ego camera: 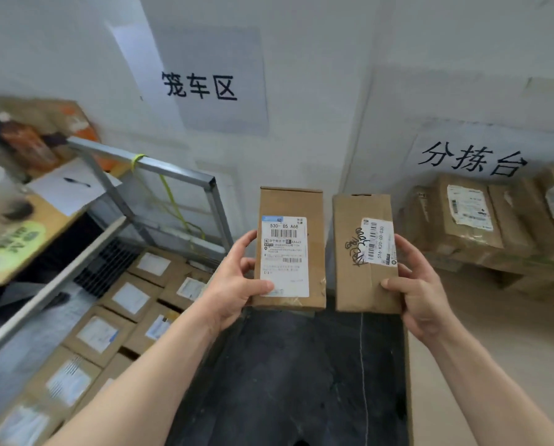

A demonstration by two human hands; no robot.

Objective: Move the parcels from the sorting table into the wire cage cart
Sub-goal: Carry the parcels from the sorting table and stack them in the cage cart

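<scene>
White walls carry paper signs (205,85) with black writing. Right in the middle, the left hand (234,284) grips a flat brown cardboard parcel (290,204) with a big white label, fingers (246,239) curled round its edge. At its 3 o'clock, not touching it, the right hand (420,294) grips a second parcel (356,252), taped and scribbled on in black. At 8 o'clock stands the metal cage cart (172,170), with flat boxes (131,297) lying in rows inside. At 3 o'clock, boxy stacked parcels (468,217) sit on the pale desk (481,342).
</scene>
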